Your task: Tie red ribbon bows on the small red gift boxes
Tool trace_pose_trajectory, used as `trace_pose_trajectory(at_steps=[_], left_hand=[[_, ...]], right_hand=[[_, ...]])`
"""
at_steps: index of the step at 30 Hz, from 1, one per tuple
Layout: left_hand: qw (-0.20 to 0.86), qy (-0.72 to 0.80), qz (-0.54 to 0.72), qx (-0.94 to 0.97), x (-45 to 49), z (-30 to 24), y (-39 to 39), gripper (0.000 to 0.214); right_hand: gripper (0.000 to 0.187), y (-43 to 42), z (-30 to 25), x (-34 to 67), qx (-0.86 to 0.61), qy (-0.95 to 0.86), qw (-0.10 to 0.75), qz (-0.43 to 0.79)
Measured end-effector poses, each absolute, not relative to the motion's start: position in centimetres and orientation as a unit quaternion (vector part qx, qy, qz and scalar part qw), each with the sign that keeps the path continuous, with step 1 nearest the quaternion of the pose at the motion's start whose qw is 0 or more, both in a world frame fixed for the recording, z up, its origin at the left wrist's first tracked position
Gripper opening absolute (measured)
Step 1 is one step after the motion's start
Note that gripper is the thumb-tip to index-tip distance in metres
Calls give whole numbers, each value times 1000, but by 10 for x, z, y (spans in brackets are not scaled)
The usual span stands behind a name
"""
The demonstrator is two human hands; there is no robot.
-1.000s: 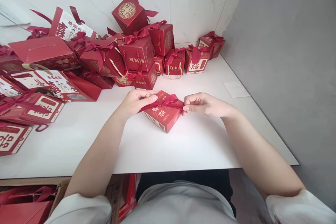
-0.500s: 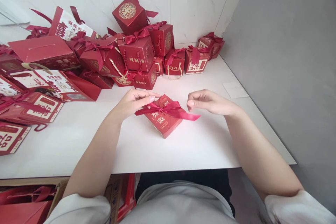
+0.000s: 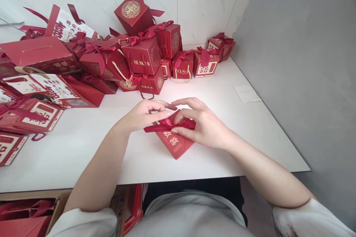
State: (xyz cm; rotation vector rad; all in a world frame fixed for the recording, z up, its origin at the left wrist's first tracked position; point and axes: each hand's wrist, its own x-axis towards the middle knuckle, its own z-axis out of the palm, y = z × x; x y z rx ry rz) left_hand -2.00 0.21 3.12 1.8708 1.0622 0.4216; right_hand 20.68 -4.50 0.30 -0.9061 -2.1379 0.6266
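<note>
A small red gift box [image 3: 174, 143] with gold characters lies tilted on the white table [image 3: 211, 155] in front of me. A red satin ribbon [image 3: 155, 127] is tied across its top. My left hand [image 3: 141, 115] pinches the ribbon at the box's left side, fingers curled. My right hand [image 3: 203, 124] rests over the box's right half, thumb and fingers closed on the ribbon near the knot. The right tail of the ribbon is hidden under my right hand.
A heap of finished red gift boxes [image 3: 139, 52] with bows fills the back of the table. Flat unfolded boxes [image 3: 39, 114] lie at the left. A white paper slip [image 3: 246, 93] sits at the right. A grey wall [image 3: 300, 63] bounds the right side.
My right hand let go of the ribbon's tail, lifted off, then came back left onto the box and took the ribbon at the knot. The box slid slightly toward me.
</note>
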Motion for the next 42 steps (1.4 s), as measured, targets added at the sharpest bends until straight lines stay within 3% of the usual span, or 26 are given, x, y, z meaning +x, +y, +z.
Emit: trace_pose_trajectory(at_steps=[7, 15, 24, 36, 42], left_hand=[[485, 437, 186, 735, -20, 30, 2, 35], [426, 402, 204, 784, -18, 32, -2, 26], [528, 344, 192, 752, -19, 18, 10, 29], [483, 385, 213, 757, -17, 13, 10, 29], [570, 344, 220, 713, -25, 11, 16, 32]], right_hand=[[5, -35, -4, 211, -379, -824, 366, 207], [7, -23, -5, 223, -317, -832, 342, 300], [2, -15, -15, 221, -260, -834, 374, 312], [5, -15, -14, 220, -268, -819, 383, 331], [25, -9, -3, 241, -341, -722, 383, 465]])
